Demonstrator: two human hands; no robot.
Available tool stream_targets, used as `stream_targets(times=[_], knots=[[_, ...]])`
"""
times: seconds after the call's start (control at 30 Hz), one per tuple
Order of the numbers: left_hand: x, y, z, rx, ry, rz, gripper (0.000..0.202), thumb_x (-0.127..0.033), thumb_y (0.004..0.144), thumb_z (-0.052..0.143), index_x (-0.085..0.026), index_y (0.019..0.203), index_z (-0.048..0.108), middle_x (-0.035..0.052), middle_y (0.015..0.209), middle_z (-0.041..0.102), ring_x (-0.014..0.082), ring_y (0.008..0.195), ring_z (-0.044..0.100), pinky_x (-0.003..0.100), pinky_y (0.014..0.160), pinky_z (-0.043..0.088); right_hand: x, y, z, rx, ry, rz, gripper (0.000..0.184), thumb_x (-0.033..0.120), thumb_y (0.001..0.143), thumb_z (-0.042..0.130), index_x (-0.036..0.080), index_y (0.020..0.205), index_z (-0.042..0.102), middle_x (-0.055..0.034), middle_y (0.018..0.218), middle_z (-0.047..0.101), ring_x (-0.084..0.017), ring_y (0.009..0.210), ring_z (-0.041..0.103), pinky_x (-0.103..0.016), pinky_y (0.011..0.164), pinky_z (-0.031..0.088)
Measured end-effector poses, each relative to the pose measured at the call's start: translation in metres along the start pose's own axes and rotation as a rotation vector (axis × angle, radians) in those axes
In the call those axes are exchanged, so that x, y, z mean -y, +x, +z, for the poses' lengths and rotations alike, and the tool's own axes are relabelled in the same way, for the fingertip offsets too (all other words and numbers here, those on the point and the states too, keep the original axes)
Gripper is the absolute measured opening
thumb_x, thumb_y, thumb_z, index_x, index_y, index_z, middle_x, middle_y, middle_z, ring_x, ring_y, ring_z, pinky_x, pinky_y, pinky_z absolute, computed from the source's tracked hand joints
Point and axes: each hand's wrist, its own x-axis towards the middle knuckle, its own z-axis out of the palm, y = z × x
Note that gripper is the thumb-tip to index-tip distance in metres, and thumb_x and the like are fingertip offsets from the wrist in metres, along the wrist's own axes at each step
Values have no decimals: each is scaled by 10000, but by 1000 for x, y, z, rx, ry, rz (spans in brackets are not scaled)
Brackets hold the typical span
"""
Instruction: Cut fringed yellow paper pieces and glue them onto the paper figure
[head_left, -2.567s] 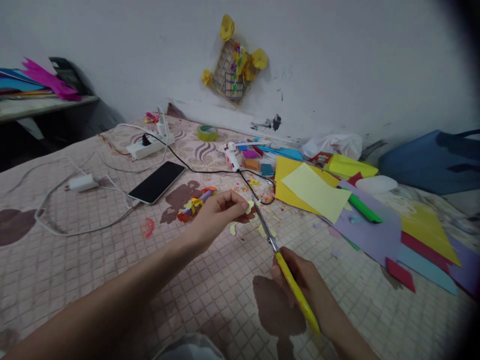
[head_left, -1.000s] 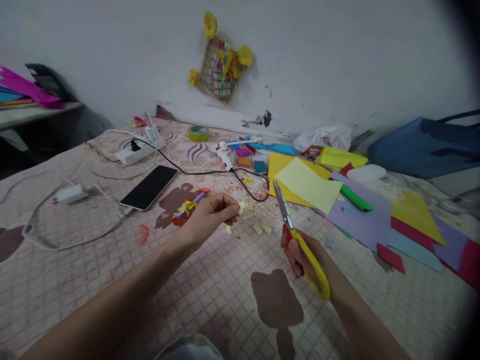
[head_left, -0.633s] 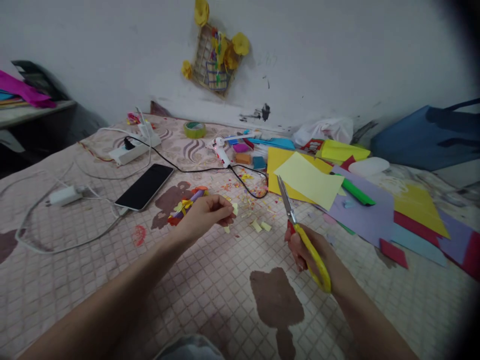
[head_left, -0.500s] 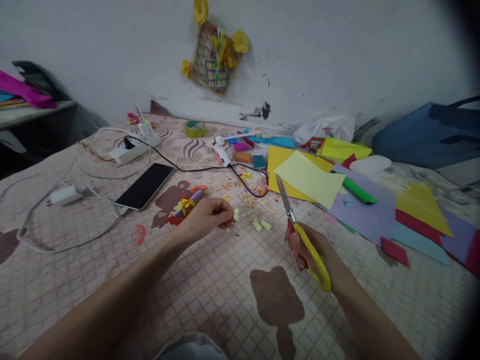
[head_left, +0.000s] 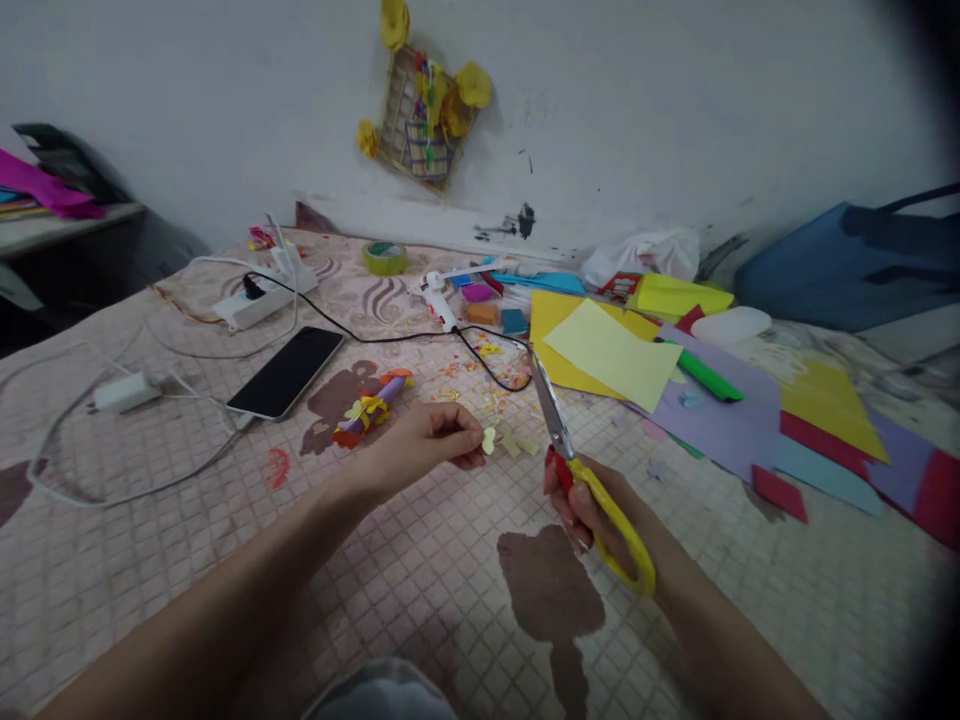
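Note:
My left hand (head_left: 420, 448) pinches a small pale-yellow paper cutout (head_left: 489, 440) between thumb and fingers, just above the patterned bedspread (head_left: 225, 560). My right hand (head_left: 596, 510) grips yellow-handled scissors (head_left: 581, 470), blades closed and pointing up and away toward the sheets of coloured paper (head_left: 611, 352). The blade tips are a short way right of the cutout, not touching it. Small yellow paper scraps (head_left: 517, 445) lie between the two hands.
A paper-wrapped craft stick (head_left: 367, 408), a phone (head_left: 286, 371), a charger and cables (head_left: 120, 392), a power strip (head_left: 259, 300), a tape roll (head_left: 385, 257) and a glue gun (head_left: 436, 297) lie behind. A blue bag (head_left: 855, 265) sits far right. A paper-flower decoration (head_left: 424, 110) hangs on the wall.
The scissors left the cutout, swung right and upright, then drifted back left toward it. My left hand lowered slightly, still pinching the cutout.

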Motion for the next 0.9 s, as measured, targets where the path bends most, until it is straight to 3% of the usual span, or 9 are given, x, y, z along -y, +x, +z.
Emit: stream_targets(times=[0.1,0.33,0.6,0.9], knots=[[1,-4,9,71,-5,-14,162,-275,776,622,-122,755,573,12,661,632,96,626,580,229,627,454,1,-2,9,-1,81,-6,448,629,736,565,199,808,464,67,590,419,-53,412,329,-189,376,327],[3,-12,27,231,120,-12,111,-236,791,590,-127,777,585,-5,665,604,81,613,534,214,600,430,0,1,19,-165,25,22,316,433,705,681,204,801,487,55,650,484,-64,450,390,-198,402,357],[3,-13,35,191,112,19,82,-204,782,583,-135,738,572,-12,654,588,81,604,519,211,588,420,11,4,27,-227,1,1,270,331,657,683,214,733,453,59,629,472,-70,451,380,-192,386,335],[12,-10,38,123,-81,-39,187,-292,747,656,-131,744,559,-7,662,604,80,599,545,217,598,432,5,3,29,-314,54,-68,276,301,665,706,213,765,464,41,706,484,-86,504,428,-214,427,383]])
